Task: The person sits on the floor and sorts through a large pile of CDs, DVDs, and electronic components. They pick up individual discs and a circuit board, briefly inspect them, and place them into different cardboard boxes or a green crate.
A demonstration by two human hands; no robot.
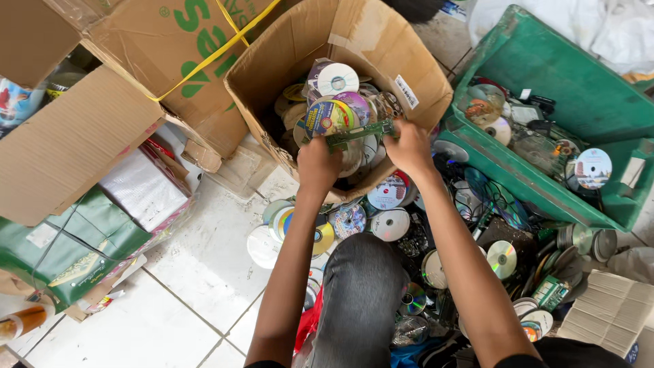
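Item held: one narrow green circuit board (360, 133), gripped at both ends. My left hand (318, 165) is closed round the near-left end; my right hand (409, 145) pinches the far-right end with fingers curled shut. The board spans the gap between my hands, level, just above the open cardboard box (381, 51).

Directly beneath the grip: discs (334, 102) heaped loose inside the box, printed and plain, some tilted on edge.

Below my wrists, toward me: more discs (390, 224) scattered over the tiled floor (197, 266), and my knee in grey trousers.

Right of my right hand: a green plastic crate (565, 82) holding discs and small parts, with tangled wires beside it.

Left of my left hand: a second cardboard box with a yellow strap (204, 61).

Hazards, as judged: the board is thin, so bending pressure from both ends could snap it; a loosened grip would drop it among the discs, scratching them; sharp solder points could nick my fingers.
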